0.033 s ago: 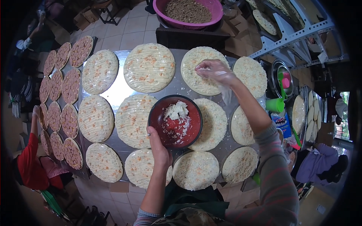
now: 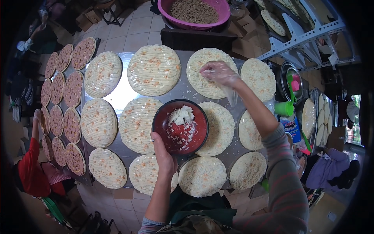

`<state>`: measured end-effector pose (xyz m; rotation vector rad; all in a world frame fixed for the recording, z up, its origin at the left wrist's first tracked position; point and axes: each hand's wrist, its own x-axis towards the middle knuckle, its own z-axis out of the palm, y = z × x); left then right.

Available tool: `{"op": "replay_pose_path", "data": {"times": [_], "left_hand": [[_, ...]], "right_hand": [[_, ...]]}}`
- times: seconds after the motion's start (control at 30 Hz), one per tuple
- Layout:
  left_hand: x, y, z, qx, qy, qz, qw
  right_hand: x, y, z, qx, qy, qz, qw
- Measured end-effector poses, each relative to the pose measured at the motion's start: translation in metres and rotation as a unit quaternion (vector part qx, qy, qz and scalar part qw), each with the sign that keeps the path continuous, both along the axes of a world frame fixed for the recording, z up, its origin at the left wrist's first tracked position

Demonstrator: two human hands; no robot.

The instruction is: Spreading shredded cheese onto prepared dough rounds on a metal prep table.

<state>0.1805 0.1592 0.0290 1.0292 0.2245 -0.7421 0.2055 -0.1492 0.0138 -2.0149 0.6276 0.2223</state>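
Note:
My left hand [image 2: 164,159] grips the near left rim of a round bowl [image 2: 165,138], dark outside and red within. Inside it lie a white clump of grated cheese [image 2: 181,116] and scattered crumbs. In a clear plastic glove, my right hand [image 2: 220,74] is closed at the fingertips on a little white grated cheese. It hovers over a round pizza [image 2: 198,87] at the back of the table, whose top carries white shreds. Under the bowl's right side is another cheese-strewn pizza [image 2: 222,128]; to its left is one with sauce lines and orange bits [image 2: 134,124].
More pizzas fill the metal table [image 2: 120,64]. Meat-topped pizzas [image 2: 73,124] stand at left, beside a person in red [image 2: 33,171]. Behind is a pink basin [image 2: 226,17] of brown crumbly filling. A green cup [image 2: 284,109], metal bowl [image 2: 298,80] and shelf rack [image 2: 307,37] are at right.
My right hand has shifted very slightly to the left over the pizza. The bowl in my left hand has barely moved.

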Motion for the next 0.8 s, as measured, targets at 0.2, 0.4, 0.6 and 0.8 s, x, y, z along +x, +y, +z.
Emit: {"op": "replay_pose_path", "data": {"times": [0.2, 0.4, 0.6, 0.8], "left_hand": [[-0.002, 0.023, 0.008, 0.049, -0.025, -0.004, 0.998], [-0.008, 0.036, 0.021, 0.043, -0.016, 0.006, 0.999], [-0.008, 0.05, 0.029, 0.048, -0.012, -0.008, 0.999], [-0.01, 0.053, 0.031, 0.048, -0.02, -0.01, 0.999]], "right_hand": [[0.012, -0.018, -0.04, -0.163, -0.089, 0.062, 0.981], [-0.009, -0.059, -0.016, -0.22, 0.019, -0.028, 0.975], [0.012, -0.041, -0.023, -0.272, -0.06, 0.033, 0.96], [0.054, -0.033, -0.022, -0.294, -0.086, 0.106, 0.946]]}}
